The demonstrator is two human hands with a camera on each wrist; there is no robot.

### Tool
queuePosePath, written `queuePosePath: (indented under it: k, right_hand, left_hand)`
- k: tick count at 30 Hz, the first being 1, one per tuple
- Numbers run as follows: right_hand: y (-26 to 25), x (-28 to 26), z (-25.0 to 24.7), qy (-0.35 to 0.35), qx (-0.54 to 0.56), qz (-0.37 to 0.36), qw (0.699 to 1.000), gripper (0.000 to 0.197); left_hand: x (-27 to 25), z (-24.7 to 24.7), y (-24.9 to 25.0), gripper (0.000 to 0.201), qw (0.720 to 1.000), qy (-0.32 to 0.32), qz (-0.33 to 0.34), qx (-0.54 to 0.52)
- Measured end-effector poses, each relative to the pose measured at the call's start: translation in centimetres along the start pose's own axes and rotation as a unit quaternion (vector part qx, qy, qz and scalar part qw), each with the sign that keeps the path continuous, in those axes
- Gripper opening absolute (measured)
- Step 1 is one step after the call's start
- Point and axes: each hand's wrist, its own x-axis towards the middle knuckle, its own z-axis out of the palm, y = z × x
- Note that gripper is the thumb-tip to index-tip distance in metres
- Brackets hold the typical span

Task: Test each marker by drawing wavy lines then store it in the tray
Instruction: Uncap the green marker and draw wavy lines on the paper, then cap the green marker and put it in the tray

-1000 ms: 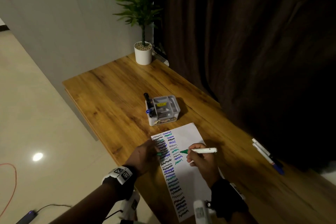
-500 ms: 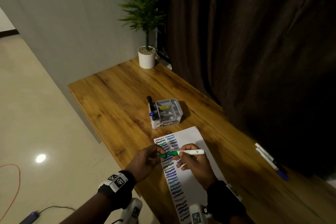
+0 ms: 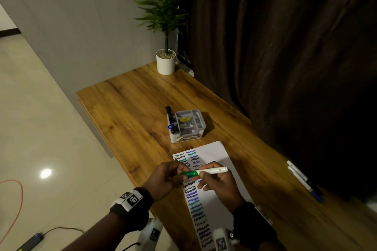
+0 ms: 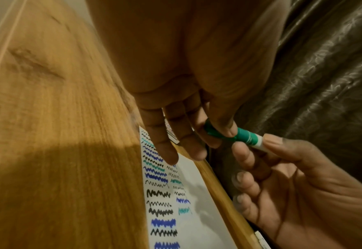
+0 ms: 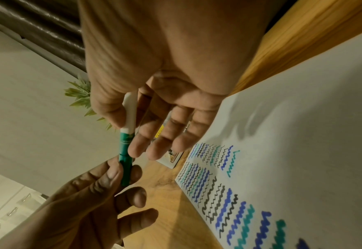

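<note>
Two hands meet over the table (image 3: 130,96), above the sheet of paper (image 3: 212,149) filled with black, blue and green wavy lines. One second earlier the right hand was drawing with the bare green tip on the paper while the left hand rested flat on the sheet; now the marker is lifted off the paper and held level between both hands. The tray (image 3: 188,126) sits just beyond the paper's far edge, with dark and blue markers standing in its left compartment. Two more markers (image 3: 304,181) lie well apart on the right of the table, likely untested.

The right hand (image 3: 220,183) pinches the white barrel of the green marker (image 3: 204,171) between thumb and forefinger, other fingers loose. The left hand (image 3: 165,177) pinches the green cap (image 4: 220,133) between thumb and fingertips. The cap looks seated or nearly seated; a thin seam shows in the right wrist view.

Judgement: testing of this marker is finished, capping is closing out, storing in the tray comes next.
</note>
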Motion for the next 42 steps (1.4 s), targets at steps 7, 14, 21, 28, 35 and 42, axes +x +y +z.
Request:
queuePosePath:
  k: [7,14,21,28,35,42]
  right_hand:
    - [0.4,-0.3,0.1,0.005,0.038,0.001,0.999,0.012]
    - [0.0,0.3,0.2,-0.001,0.057,0.030,0.998,0.017]
    - [3.1,2.3,-1.0,0.076,-0.062,0.045,0.994,0.035]
    - [6.4,1.5,-3.5,0.036,-0.535,0.058,0.842,0.068]
    - [6.0,1.2,-2.8,0.043,-0.525,0.068,0.847,0.071]
    - [6.9,1.0,-2.7,0.047,-0.511,0.076,0.855,0.074]
  left_hand:
    - [0.4,0.4,0.8,0.011,1.000,0.019,-0.022,0.003]
    - [0.8,0.2,1.7,0.016,0.999,0.011,-0.027,0.034]
    - [2.1,-1.3,4.0,0.010,0.988,0.036,0.048,0.141]
    - [6.5,-6.2,9.6,0.011,0.957,0.153,0.135,0.208]
    - [13.9,-7.9,11.7,0.015,0.930,0.169,0.154,0.289]
    - [18.8,-5.0,10.6,0.019,0.896,0.113,0.100,0.417]
